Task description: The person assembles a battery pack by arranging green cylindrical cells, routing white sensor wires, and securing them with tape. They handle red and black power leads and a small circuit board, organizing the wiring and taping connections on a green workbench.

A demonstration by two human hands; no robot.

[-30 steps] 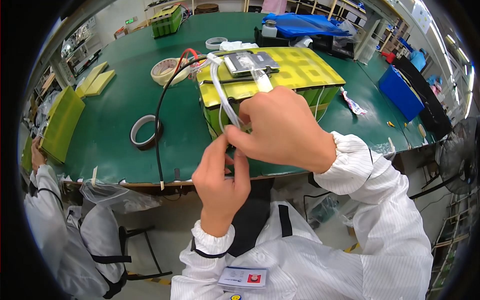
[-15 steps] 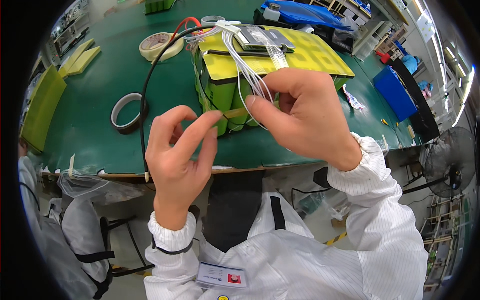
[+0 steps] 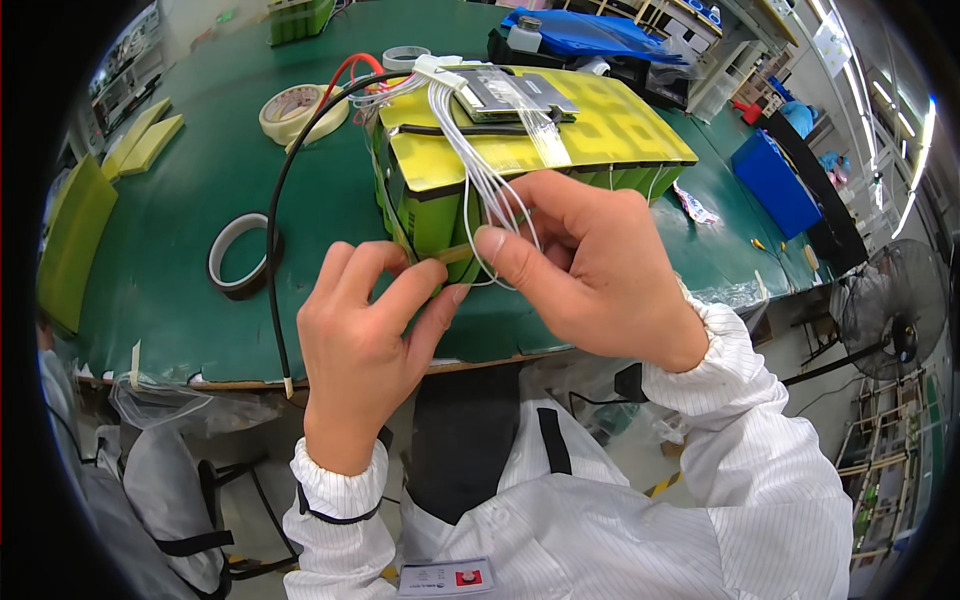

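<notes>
- Battery pack point(image 3: 605, 130): on table point(image 3: 335, 215).
- Right hand point(image 3: 600, 270): fingers pinching white wires point(image 3: 468, 152) before pack.
- Left hand point(image 3: 362, 335): fingertips narrow near pack's left front corner; cannot tell whether gripping.

Green tabletop point(image 3: 330, 205) beneath yellow-topped pack point(image 3: 620, 112), cream tape roll point(image 3: 318, 126), brown roll point(image 3: 240, 290), blue box point(image 3: 775, 185)

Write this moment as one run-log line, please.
left hand: by battery pack, grip unclear | right hand: holding white wires | black cable: curving left of battery pack
</notes>
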